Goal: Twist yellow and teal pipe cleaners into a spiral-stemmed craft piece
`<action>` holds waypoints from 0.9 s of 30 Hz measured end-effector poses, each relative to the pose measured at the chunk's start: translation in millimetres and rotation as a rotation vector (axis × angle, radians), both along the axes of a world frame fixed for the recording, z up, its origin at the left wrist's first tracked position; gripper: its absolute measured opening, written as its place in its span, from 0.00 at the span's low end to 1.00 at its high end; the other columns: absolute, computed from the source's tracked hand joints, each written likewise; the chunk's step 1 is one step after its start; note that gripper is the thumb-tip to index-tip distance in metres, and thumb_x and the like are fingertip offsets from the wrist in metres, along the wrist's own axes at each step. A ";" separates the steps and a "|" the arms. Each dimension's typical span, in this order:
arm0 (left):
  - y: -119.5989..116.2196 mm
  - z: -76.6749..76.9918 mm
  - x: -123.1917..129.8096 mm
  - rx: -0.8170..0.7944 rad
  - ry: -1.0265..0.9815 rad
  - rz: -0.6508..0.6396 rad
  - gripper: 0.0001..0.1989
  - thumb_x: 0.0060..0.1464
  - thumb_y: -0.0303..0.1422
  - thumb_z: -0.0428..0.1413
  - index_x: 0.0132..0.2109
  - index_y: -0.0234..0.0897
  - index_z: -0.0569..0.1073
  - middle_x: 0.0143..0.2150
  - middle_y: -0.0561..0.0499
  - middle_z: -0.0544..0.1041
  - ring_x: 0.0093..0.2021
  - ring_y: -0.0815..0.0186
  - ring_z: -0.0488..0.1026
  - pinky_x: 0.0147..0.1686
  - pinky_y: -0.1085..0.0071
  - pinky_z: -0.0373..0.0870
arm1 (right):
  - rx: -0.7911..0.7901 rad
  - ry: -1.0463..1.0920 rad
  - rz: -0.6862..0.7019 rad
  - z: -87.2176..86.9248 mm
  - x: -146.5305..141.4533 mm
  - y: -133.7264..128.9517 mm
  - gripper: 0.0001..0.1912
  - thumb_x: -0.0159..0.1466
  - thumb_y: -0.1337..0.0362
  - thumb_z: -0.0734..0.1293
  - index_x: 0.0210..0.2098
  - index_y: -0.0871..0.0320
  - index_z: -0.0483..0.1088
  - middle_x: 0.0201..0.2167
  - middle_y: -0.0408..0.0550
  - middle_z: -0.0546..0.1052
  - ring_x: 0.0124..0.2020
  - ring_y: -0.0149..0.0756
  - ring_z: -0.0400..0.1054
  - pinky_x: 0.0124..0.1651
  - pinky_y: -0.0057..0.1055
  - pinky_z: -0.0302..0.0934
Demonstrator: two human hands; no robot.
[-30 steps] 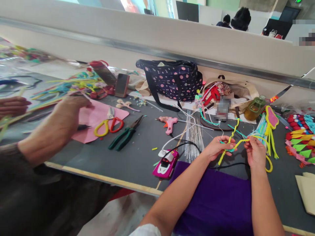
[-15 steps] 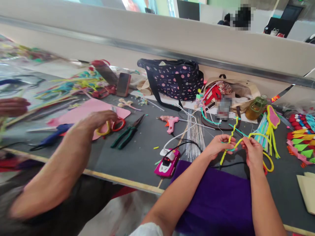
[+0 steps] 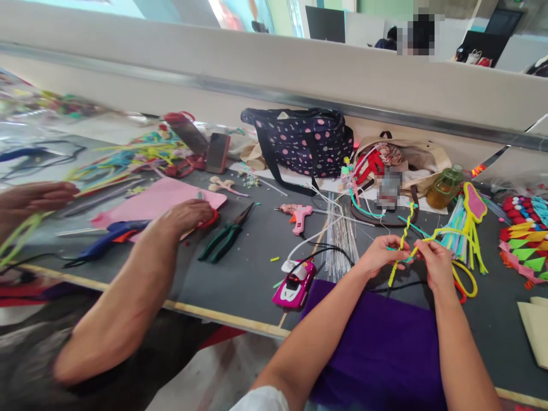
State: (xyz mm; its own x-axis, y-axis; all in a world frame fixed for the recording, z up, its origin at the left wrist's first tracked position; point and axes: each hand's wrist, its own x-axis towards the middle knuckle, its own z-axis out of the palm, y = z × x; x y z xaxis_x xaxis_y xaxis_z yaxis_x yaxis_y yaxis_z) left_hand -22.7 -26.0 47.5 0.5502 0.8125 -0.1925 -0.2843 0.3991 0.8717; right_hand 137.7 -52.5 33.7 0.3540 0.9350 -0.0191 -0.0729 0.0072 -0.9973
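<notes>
My left hand pinches a twisted yellow pipe cleaner, which stands up above the fingers and pokes out below them. Close beside it on the right, my right hand grips the bent yellow strand that loops off to the right. A bit of teal strand shows between the hands. Both hands are over the dark table, above a purple cloth. Right of them lies a pink and yellow piece with yellow and blue strands.
A pink glue gun, thin wires and a magenta power block lie to the left. Green pliers are farther left, beside a co-worker's hand. A dotted bag and a bottle stand behind.
My right hand has shifted slightly left, closer to my left hand, still gripping the yellow strand. The co-worker's arms have moved right, one hand now covering more of the red-handled scissors.
</notes>
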 end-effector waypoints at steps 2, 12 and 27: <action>0.6 -0.8 -0.3 0.004 -0.008 0.016 0.20 0.34 0.36 0.71 0.34 0.30 0.75 0.32 0.48 0.76 0.33 0.65 0.75 0.31 0.69 0.76 | 0.006 -0.009 -0.014 -0.7 0.1 0.5 0.16 0.50 0.51 0.75 0.25 0.58 0.75 0.20 0.42 0.73 0.22 0.29 0.63 0.26 0.27 0.58; 6.2 -2.1 -7.1 -0.015 -0.079 -0.001 0.23 0.34 0.35 0.71 0.40 0.32 0.77 0.37 0.48 0.76 0.31 0.69 0.72 0.34 0.67 0.75 | 0.012 0.152 -0.023 4.6 -0.8 -0.3 0.18 0.52 0.48 0.73 0.29 0.58 0.76 0.22 0.42 0.72 0.23 0.29 0.62 0.25 0.26 0.58; -0.5 -8.8 5.6 0.026 -0.115 0.142 0.20 0.35 0.33 0.71 0.36 0.31 0.76 0.33 0.52 0.70 0.29 0.70 0.71 0.33 0.64 0.76 | 0.112 -0.156 -0.013 -1.0 -7.0 -2.9 0.13 0.55 0.53 0.72 0.28 0.57 0.73 0.20 0.39 0.70 0.21 0.28 0.59 0.25 0.26 0.54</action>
